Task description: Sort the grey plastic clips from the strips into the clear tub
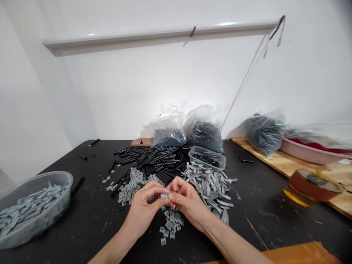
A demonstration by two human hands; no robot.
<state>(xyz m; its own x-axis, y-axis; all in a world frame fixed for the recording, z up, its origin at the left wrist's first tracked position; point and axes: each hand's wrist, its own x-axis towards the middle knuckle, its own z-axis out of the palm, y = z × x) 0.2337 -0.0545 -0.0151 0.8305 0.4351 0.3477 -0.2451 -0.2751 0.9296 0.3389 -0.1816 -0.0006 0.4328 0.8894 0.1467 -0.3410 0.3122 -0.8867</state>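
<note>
My left hand [145,203] and my right hand [187,201] meet above the middle of the table, fingertips pinched together. Between them is a small grey plastic piece [164,195], gripped from both sides; the fingers cover part of it. Just below my hands lies a small heap of grey plastic clips [172,223]. Beyond my left hand spreads a pile of lighter grey small pieces [129,187]. Curved grey strips [211,183] are heaped beyond my right hand. Behind them, many black rods [156,159] lie in a loose pile.
A clear bowl [67,179] of grey parts stands at left. A clear plastic box [223,163] holds small black parts. Bags of black parts [206,134] lean on the wall. At right are a tape roll [313,185], a wooden board [264,161] and a pink basin [305,152].
</note>
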